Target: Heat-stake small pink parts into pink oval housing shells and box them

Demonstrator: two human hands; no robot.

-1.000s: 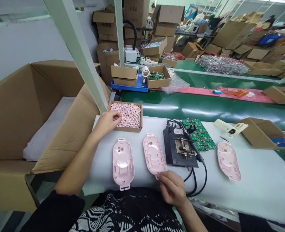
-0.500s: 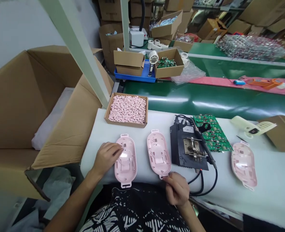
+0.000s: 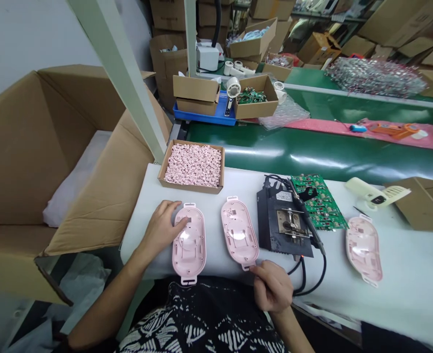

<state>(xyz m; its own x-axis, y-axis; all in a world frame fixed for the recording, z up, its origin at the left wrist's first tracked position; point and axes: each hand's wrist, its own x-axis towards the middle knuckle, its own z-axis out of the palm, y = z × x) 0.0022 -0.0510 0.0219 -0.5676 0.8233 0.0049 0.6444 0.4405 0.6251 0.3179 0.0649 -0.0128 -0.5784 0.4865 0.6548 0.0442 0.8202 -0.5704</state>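
Observation:
My left hand [image 3: 160, 228] rests on the white mat with its fingertips on the upper part of a pale pink plastic housing [image 3: 189, 245]. Whether those fingers pinch something small is hidden. My right hand [image 3: 271, 287] is curled just below and to the right of a second pink housing [image 3: 239, 234], close to its lower tab. A third housing [image 3: 363, 250] lies further right. Beyond my left hand stands a cardboard tray [image 3: 190, 187] heaped with small pink pieces [image 3: 193, 165].
A black soldering station [image 3: 280, 228] with a soldering iron and cables sits beside a green circuit board [image 3: 317, 208]. A large open carton [image 3: 91, 162] stands left, a white post [image 3: 128, 88] rises behind, and a green conveyor belt [image 3: 312, 157] runs beyond the white mat [image 3: 403, 264].
My left hand has moved from the tray of pink pieces down to the first housing. My right hand has shifted slightly right. The view has tilted a little downward.

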